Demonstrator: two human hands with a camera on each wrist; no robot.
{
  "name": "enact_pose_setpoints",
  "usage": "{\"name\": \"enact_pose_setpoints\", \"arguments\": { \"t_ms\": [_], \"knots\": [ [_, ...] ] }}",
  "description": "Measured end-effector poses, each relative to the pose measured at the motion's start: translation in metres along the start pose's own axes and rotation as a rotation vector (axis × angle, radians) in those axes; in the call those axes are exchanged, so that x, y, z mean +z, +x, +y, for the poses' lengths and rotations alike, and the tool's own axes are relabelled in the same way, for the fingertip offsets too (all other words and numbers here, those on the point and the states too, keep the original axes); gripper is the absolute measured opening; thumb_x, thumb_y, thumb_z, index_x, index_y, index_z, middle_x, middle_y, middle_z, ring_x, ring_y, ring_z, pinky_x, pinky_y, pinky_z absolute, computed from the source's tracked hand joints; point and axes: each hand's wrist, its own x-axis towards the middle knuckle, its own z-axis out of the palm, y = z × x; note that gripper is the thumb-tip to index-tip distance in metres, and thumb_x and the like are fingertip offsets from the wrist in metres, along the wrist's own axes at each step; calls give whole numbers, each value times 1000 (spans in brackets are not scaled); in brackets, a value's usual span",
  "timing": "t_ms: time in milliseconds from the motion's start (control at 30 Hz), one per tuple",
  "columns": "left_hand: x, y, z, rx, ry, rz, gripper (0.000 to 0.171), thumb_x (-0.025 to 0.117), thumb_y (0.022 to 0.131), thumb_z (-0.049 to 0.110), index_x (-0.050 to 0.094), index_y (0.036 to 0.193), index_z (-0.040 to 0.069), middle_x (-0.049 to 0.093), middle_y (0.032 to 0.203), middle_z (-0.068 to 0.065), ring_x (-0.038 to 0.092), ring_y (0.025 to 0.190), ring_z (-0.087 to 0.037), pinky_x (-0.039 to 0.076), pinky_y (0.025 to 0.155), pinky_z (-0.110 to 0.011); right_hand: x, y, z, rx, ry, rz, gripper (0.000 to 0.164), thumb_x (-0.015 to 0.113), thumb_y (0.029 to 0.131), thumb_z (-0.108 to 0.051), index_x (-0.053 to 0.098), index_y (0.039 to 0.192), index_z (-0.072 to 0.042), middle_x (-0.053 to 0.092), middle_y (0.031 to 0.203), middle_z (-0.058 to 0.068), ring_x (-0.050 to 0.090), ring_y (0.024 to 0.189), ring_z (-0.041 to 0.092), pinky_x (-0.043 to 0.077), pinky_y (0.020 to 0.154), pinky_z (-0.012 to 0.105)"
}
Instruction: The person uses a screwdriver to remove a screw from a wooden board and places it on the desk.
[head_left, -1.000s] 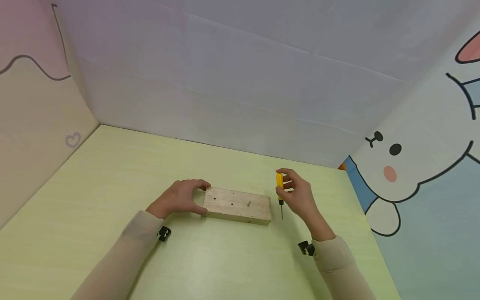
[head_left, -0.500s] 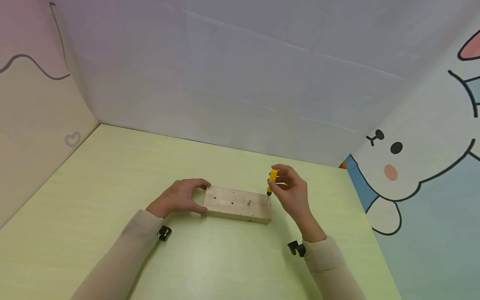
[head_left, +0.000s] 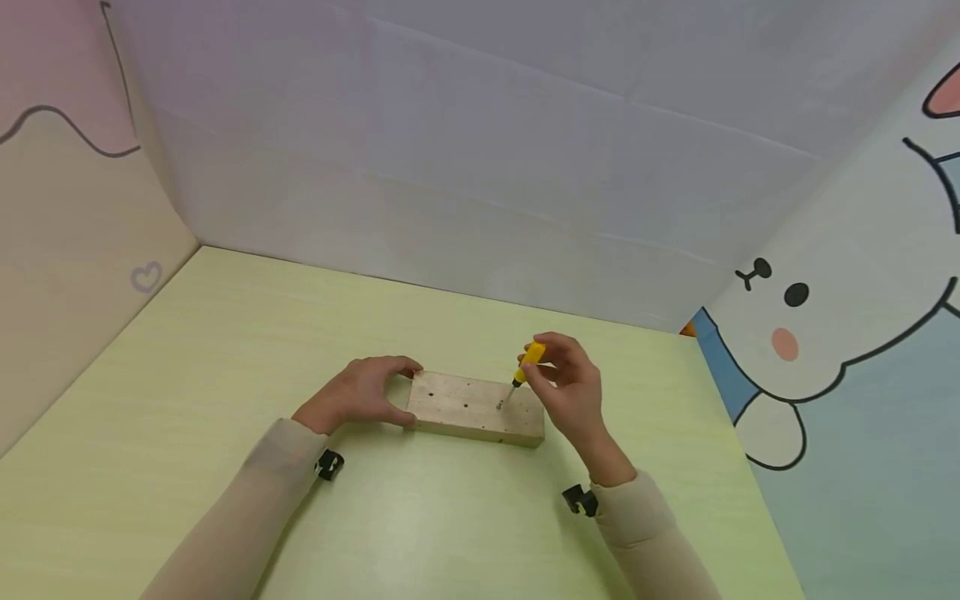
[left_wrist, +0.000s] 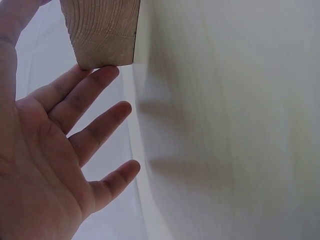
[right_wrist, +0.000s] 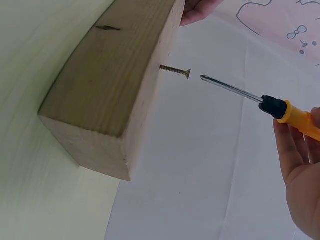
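A pale wooden block (head_left: 447,406) lies flat on the table, small dark holes in its top. My left hand (head_left: 362,392) pinches the block's left end between thumb and fingers; in the left wrist view two fingertips (left_wrist: 106,75) touch its side and the others stand free. A screw (right_wrist: 175,71) sticks up out of the block, its threads partly showing. My right hand (head_left: 572,387) holds a screwdriver (head_left: 532,354) by its yellow handle, tilted above the block. In the right wrist view the screwdriver's tip (right_wrist: 204,77) is a little apart from the screw head.
The pale yellow-green table (head_left: 420,517) meets a plain light wall (head_left: 450,167) at the back. A printed panel with a white cartoon animal (head_left: 847,325) borders the right side. Another printed wall (head_left: 67,250) stands on the left. Black camera mounts (head_left: 580,501) sit at both wrists.
My right hand has moved left with the screwdriver, from beside the block's right end to over the screw. The screwdriver has tilted from upright to slanting. The left hand and block stay put.
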Motion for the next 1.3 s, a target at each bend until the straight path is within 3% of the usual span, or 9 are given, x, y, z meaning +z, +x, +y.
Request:
{"name": "enact_pose_setpoints", "arguments": {
  "t_ms": [233,467,633,733,933,1000,1300],
  "knots": [
    [-1,0,0,3,-7,-3,72,85,64,43,58,128,25,63,125,4,55,121,-22,42,101,-48,3,0,4,-36,18,25,37,63,79,21,54,113,11,60,98,28,68,87,9,57,74,22],
    [-2,0,0,-11,-13,-2,73,86,63,44,57,128,27,63,124,5,54,121,-21,41,101,-48,5,0,6,-40,-1,11,35,64,79,19,55,112,11,65,102,-1,70,84,18,58,73,24],
    [-1,0,-1,0,-15,-2,73,86,63,45,57,128,27,63,124,5,55,119,-21,42,100,-48,6,-2,6,-40,-22,4,36,64,79,19,55,113,9,64,104,-7,70,84,23,58,73,24],
    [-1,0,-1,0,-15,1,73,86,63,45,57,128,27,63,124,5,55,119,-20,42,100,-48,6,-3,7,-37,-22,0,36,64,79,18,55,113,9,64,103,-4,70,85,23,58,73,25],
    [-1,-1,-1,-2,-16,3,73,86,63,44,57,128,27,63,124,6,55,119,-20,42,101,-47,7,-5,8,-37,-24,-5,38,64,78,20,55,113,9,61,97,26,70,87,20,58,74,25],
    [0,-1,-1,0,-13,4,73,86,63,44,57,128,27,64,124,5,55,119,-21,41,101,-48,7,-5,7,-30,-30,6,37,65,78,20,55,112,9,59,97,30,70,87,17,58,74,24],
    [1,-2,-1,3,-17,11,73,86,63,43,57,128,27,64,123,6,55,118,-20,41,101,-47,13,-6,0,69,-82,122,27,71,77,13,63,103,7,63,94,15,63,78,3,55,71,18]
  ]
}}
